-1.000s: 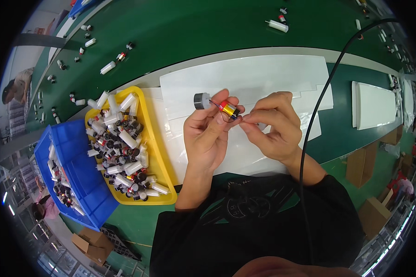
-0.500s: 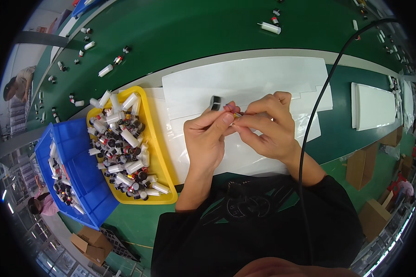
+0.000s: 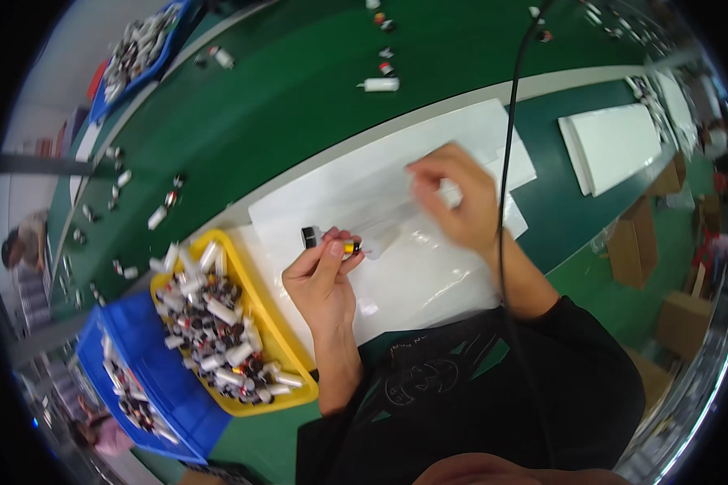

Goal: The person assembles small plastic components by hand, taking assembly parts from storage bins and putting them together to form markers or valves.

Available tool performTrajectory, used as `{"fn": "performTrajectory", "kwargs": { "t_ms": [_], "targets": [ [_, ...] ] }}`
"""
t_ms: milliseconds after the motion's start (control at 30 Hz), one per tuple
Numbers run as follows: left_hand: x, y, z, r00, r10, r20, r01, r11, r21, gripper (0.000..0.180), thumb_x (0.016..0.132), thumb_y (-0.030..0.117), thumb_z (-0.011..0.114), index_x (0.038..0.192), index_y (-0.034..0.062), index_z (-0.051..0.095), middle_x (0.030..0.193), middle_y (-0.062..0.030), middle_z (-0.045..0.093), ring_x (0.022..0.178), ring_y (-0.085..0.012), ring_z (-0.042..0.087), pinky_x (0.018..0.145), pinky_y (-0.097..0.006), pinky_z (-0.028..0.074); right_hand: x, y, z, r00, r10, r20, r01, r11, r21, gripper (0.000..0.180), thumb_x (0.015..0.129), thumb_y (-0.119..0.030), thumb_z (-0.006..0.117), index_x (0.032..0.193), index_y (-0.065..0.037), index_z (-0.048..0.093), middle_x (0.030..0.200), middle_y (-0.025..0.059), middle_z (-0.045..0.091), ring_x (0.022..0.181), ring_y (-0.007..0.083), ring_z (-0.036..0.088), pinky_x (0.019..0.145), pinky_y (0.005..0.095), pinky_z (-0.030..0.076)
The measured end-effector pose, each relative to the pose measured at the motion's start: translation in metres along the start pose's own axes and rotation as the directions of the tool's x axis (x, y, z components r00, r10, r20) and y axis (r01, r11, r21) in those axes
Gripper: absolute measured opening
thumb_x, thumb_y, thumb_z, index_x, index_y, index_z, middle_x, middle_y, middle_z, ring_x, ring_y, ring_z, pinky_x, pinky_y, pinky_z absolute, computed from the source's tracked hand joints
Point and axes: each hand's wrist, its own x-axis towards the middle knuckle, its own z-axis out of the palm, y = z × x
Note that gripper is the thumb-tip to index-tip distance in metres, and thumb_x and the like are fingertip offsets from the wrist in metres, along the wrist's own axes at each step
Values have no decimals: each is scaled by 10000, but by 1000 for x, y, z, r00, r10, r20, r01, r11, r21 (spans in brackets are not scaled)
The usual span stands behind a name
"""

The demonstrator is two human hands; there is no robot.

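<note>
My left hand is closed over the pale work sheet, its thumb and fingers pinching a small cylindrical part with a yellow band and black end. A black-and-grey cap-like piece sticks out on the other side of the same fingers; whether the two are joined is hidden. My right hand is raised apart from it, farther right over the sheet. Its fingers are curled but smeared by motion, so I cannot make out whether they hold anything.
To the left, a yellow tray heaped with small white, black and red parts overlaps a blue bin. White sheets cover the bench. Similar parts lie along the green belt. A black cable hangs across the view. Stacked white panels lie right.
My right hand has parted from the left and moved right, now blurred. The left keeps its pinch on the small part. The whole view has turned and shifted.
</note>
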Motion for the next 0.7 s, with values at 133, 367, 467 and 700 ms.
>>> {"fn": "performTrajectory", "kwargs": {
  "t_ms": [133, 367, 467, 700],
  "targets": [
    [5, -15, 2, 993, -53, 107, 48, 998, 51, 102, 866, -2, 615, 936, -58, 663, 926, -160, 660, 813, -242, 671, 664, -329, 609, 1, 46, -60, 961, 245, -129, -257, 618, -743, 158, 802, -141, 620, 810, 15, 642, 825, 170, 620, 732, 317, 651, 625, 379, 531],
    [16, -40, 7, 994, -103, 40, 99, 989, 109, 103, 832, -21, 659, 899, -98, 671, 887, -138, 641, 810, -196, 645, 720, -333, 604, -5, 63, -65, 927, 371, -53, -142, 217, -966, 100, 771, -66, 581, 760, 13, 641, 808, 187, 636, 668, 324, 671, 576, 366, 558],
    [14, -47, 4, 992, -21, 125, -12, 966, 259, 96, 851, -9, 639, 900, -84, 677, 899, -134, 641, 791, -188, 646, 722, -321, 604, -3, 61, -54, 933, 355, -54, -113, 148, -983, 85, 757, -46, 580, 750, -1, 652, 784, 158, 646, 668, 284, 685, 575, 336, 565],
    [12, -44, 7, 992, -73, 106, 51, 978, 200, 112, 831, -23, 663, 911, -101, 671, 866, -107, 639, 780, -137, 625, 719, -240, 561, -2, 89, -84, 918, 397, 9, -90, 230, -969, 172, 702, -168, 654, 736, 1, 665, 765, 186, 667, 657, 307, 680, 591, 359, 558]
  ]
}}
